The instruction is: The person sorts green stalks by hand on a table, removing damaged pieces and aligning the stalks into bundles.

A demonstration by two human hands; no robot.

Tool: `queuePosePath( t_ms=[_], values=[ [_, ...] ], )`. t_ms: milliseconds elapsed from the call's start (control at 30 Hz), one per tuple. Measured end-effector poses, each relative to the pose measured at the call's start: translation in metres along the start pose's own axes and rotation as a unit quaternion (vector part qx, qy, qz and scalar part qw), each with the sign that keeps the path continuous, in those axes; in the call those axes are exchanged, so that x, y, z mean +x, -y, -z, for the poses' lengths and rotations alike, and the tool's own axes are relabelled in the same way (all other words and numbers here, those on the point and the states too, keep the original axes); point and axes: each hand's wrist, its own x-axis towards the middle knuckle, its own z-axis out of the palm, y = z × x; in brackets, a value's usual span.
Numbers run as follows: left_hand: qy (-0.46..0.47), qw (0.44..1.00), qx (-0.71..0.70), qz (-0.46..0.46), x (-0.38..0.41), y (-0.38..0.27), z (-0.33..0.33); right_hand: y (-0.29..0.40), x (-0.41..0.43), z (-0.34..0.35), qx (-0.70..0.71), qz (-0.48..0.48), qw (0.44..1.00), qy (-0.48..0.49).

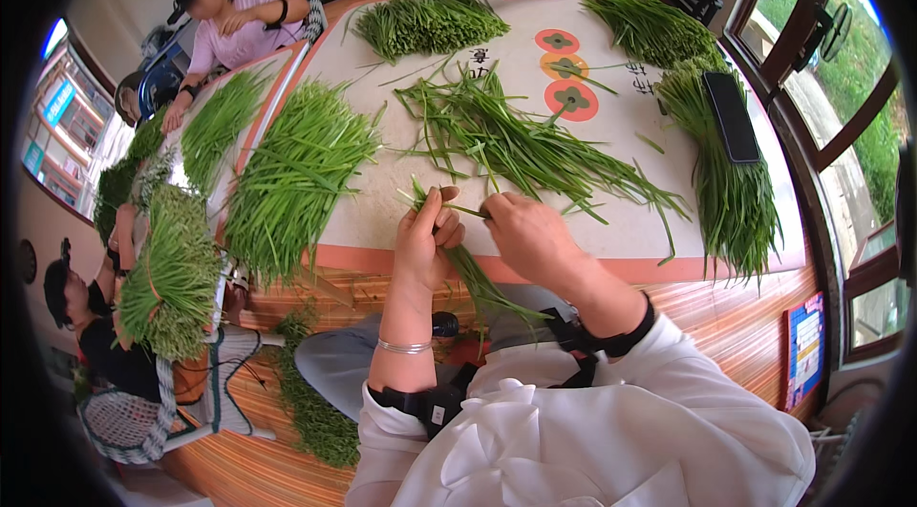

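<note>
My left hand (424,238) grips a small bunch of long green leaves (476,285), probably garlic chives. The pale stem ends poke out above the thumb, and the leaves trail below the fist over my lap. Just to the right, my right hand (530,231) pinches a thin stem (464,210) that stretches across to the left hand's fingers. Both hands are over the near edge of the table (372,209), which has a pale, printed top. Beyond them lies a loose, tangled pile of the same leaves (516,138).
Neater heaps of chives lie left (297,170), far (433,23), far right (652,30) and right (734,213). A black phone (731,116) rests on the right heap. Co-workers sit at left and across. Discarded greens (315,392) cover floor beside my leg.
</note>
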Motion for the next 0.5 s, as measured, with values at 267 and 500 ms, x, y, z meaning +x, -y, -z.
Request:
queuePosePath(
  t_ms=[267,500],
  values=[
    [-0.005,0.997,-0.062,-0.051,0.001,0.0,0.004,-0.101,0.037,0.079,-0.239,-0.062,0.969,0.007],
    [-0.047,0.993,-0.071,-0.077,-0.001,0.004,0.007,-0.063,0.098,0.032,-0.17,-0.084,0.978,0.082]
  ],
)
